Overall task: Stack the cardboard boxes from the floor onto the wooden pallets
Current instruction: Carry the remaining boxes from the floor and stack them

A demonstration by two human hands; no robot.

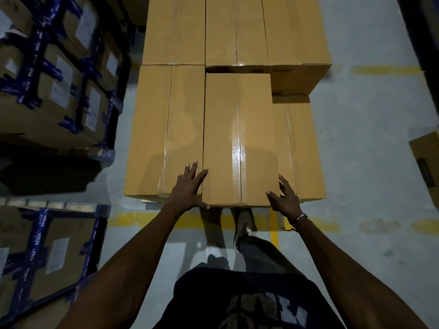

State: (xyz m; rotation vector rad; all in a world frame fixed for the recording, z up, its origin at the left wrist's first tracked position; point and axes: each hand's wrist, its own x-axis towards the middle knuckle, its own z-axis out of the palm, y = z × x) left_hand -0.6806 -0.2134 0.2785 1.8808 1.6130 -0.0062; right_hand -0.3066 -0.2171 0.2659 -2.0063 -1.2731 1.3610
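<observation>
where the grey floor [370,143] carries yellow lines, a stack of cardboard boxes [235,32] fills the middle, with blue-taped cartons [59,74] to the left. on top, nearest, lies a taped box [237,138]. left hand [190,186] rests flat at its left edge, fingers straight; right hand [283,198], fingers spread and relaxed, touches its right corner.

Dim warehouse light falls from overhead, raising bright glare on the clear tape strip [237,150] of the near tan cardboard box [237,138]. Motion blur smears the blue-taped brown cartons [59,74] at left; wide-angle distortion bends the darkened frame edges.
</observation>
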